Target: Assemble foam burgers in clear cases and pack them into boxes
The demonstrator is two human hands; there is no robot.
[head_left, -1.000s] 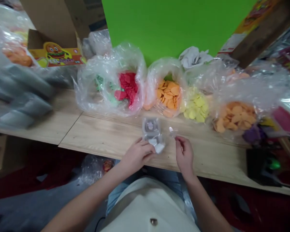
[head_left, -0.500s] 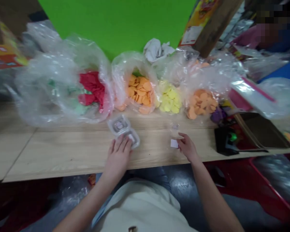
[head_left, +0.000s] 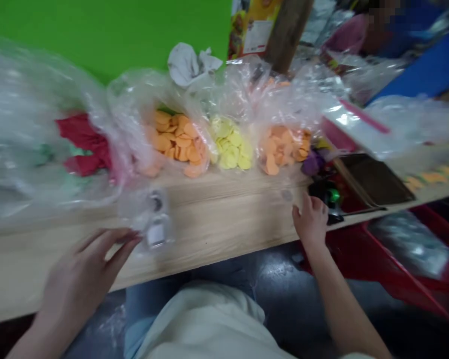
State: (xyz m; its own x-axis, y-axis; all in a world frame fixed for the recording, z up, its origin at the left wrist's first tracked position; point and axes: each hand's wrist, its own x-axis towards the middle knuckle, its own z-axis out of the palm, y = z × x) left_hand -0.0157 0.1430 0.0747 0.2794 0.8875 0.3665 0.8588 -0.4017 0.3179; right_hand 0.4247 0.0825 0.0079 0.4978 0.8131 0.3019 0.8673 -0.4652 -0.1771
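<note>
My left hand (head_left: pixel 86 271) hovers over the near edge of the wooden table (head_left: pixel 224 224), fingers stretched out, just left of a small clear plastic case (head_left: pixel 153 217) lying on the wood. My right hand (head_left: pixel 311 222) rests at the table's right part, fingers curled near a black device with a green light (head_left: pixel 327 197). Whether it holds anything is too blurred to tell.
A row of clear bags stands at the back: red and green pieces (head_left: pixel 78 147), orange discs (head_left: pixel 174 142), yellow discs (head_left: pixel 232 147), more orange discs (head_left: pixel 284 147). A green board (head_left: pixel 108 30) stands behind. A dark tray (head_left: pixel 372 179) and another person's blue sleeve (head_left: pixel 426 65) are right.
The view swung right. My right hand moved right towards the black device. My left hand drew back off the clear case, fingers now spread.
</note>
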